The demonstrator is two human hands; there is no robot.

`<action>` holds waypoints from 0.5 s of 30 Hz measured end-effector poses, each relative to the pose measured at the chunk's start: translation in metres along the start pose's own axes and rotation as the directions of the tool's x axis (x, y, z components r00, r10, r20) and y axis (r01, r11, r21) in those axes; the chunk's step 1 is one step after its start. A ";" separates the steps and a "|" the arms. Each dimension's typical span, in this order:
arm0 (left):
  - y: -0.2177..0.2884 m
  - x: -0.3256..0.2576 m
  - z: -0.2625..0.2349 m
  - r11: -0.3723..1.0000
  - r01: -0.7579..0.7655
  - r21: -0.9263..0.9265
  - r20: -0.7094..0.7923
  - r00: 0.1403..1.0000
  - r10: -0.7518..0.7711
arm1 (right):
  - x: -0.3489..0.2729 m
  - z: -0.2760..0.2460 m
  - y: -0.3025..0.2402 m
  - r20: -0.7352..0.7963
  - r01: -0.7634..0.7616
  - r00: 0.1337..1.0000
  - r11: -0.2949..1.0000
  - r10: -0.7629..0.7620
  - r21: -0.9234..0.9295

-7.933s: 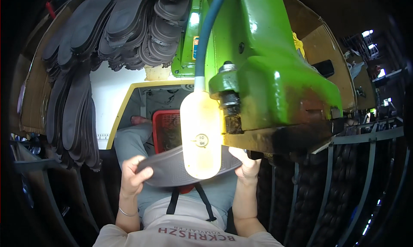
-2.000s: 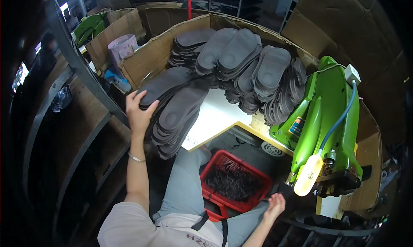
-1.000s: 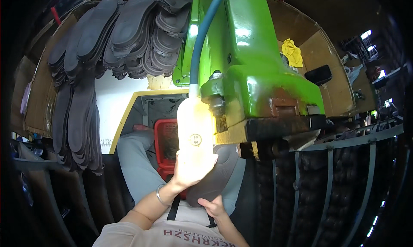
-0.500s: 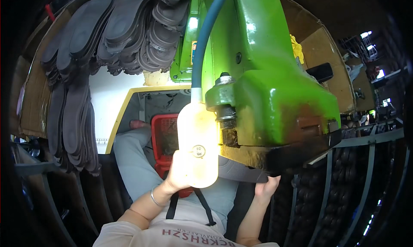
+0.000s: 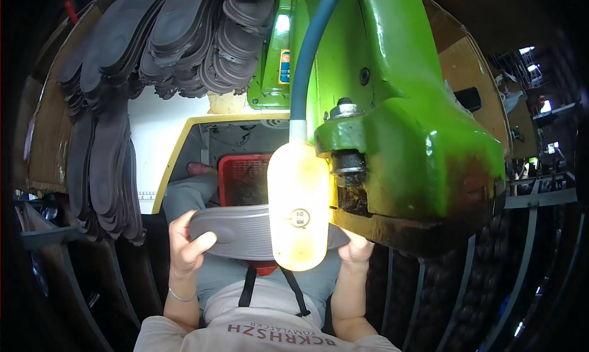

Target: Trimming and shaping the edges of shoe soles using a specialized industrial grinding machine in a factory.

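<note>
A grey shoe insole (image 5: 236,232) lies crosswise in front of my chest, under the head of a green machine (image 5: 405,137). My left hand (image 5: 184,244) grips its left end, thumb on top. My right hand (image 5: 354,249) holds the right end, mostly hidden beneath the machine head. A glowing yellowish lamp (image 5: 299,208) on a blue hose (image 5: 310,51) hangs in front of the insole's middle and covers it.
Stacks of dark grey insoles (image 5: 123,76) lie on the white table (image 5: 159,125) and in a cardboard box at upper left. A red plastic basket (image 5: 244,179) sits below the table by my knees. Dark racks stand at both sides.
My left hand has come down from behind the lamp to the insole's left end. My right hand has gone up under the machine head. The insole now lies stretched between both hands.
</note>
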State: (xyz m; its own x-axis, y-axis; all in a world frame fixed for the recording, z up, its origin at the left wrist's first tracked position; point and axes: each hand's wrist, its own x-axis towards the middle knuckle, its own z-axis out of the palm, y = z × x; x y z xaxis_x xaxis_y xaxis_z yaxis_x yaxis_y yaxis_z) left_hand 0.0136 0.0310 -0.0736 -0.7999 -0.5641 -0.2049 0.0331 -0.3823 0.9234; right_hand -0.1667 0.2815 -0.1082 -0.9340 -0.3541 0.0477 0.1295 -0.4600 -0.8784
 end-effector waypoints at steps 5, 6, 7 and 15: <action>-0.012 -0.029 -0.034 0.987 0.137 0.079 0.057 0.988 -0.141 | 0.003 0.021 0.010 0.167 0.017 0.986 0.979 0.018 -0.206; -0.012 -0.030 -0.037 0.979 0.095 0.180 0.140 0.983 -0.121 | 0.004 0.025 0.010 0.198 0.027 0.980 0.969 0.023 -0.245; -0.012 -0.030 -0.035 0.973 0.062 0.223 0.173 0.980 -0.102 | 0.005 0.031 0.010 0.202 0.029 0.979 0.970 0.021 -0.241; 0.031 0.030 0.035 0.698 -0.447 0.559 0.511 0.849 0.135 | 0.005 0.045 -0.019 -0.089 0.012 0.996 0.990 -0.025 -0.143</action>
State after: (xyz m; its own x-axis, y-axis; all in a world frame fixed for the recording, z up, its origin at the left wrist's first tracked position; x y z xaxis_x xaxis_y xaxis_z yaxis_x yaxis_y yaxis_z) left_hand -0.0301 0.0276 -0.0397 -0.9807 -0.1570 0.1167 0.0462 0.3941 0.9179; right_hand -0.1586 0.2519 -0.0700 -0.9628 -0.2689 0.0274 0.0693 -0.3434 -0.9366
